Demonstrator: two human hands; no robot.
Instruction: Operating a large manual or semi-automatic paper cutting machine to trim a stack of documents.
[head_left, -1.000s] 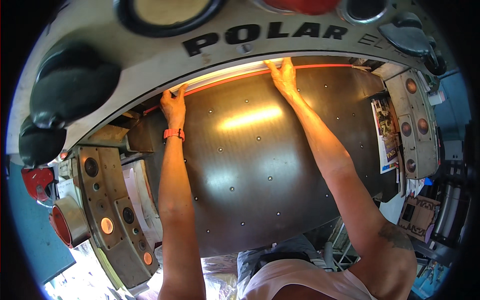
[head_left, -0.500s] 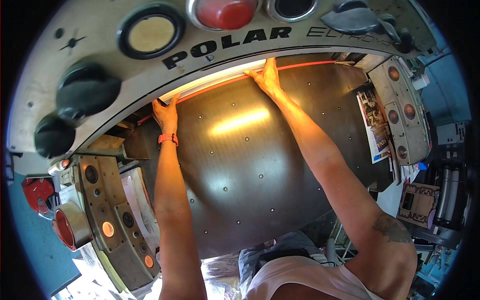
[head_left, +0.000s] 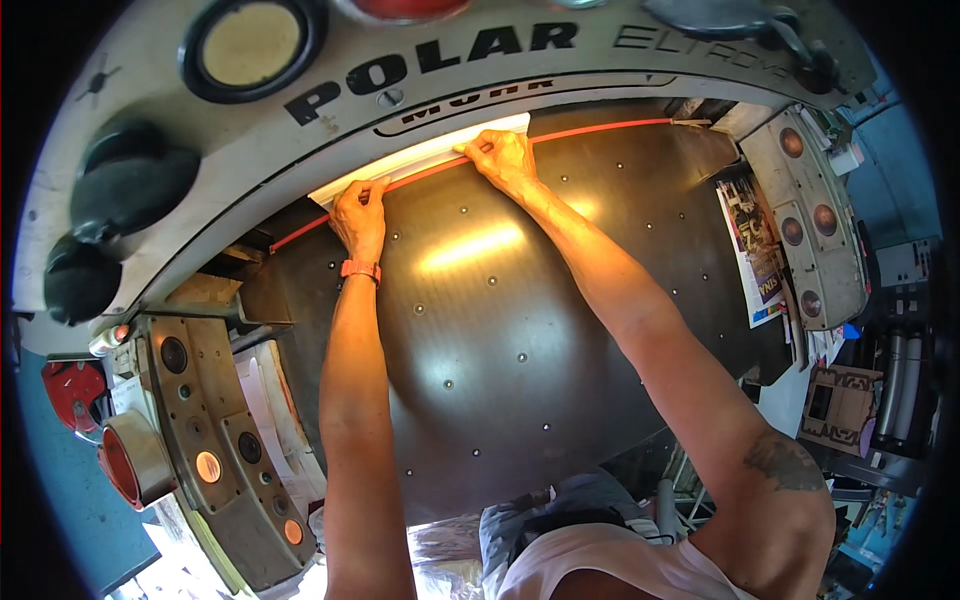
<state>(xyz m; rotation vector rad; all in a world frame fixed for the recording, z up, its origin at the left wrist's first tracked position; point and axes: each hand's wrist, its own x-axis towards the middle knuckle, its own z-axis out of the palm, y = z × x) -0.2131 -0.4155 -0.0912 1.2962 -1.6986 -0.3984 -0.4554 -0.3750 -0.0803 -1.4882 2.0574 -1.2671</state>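
A white stack of paper (head_left: 420,157) lies under the front of a paper cutter, lit by warm light, with a thin red strip (head_left: 610,128) running across the metal table along its near side. My left hand (head_left: 358,215), with an orange band at the wrist, is closed at the stack's near left edge, thumb and fingers pinched together. Toward the stack's right end, my right hand (head_left: 503,160) pinches the same near edge, its fingers curled. The fingertips partly cover the paper there. Both forearms reach over the dark metal table (head_left: 490,330), which is dotted with small round studs.
Above the hands spans the machine's pale front panel (head_left: 600,60), with a cream button (head_left: 250,45) and black knobs (head_left: 135,180). Side panels flank the table, the left with lit buttons (head_left: 208,466). Printed sheets (head_left: 745,250) lie at the table's right edge.
Both hands have drawn back slightly from under the machine front, and their stretched fingers have curled into pinches. The left hand has shifted right, the right hand left. More of the paper shows.
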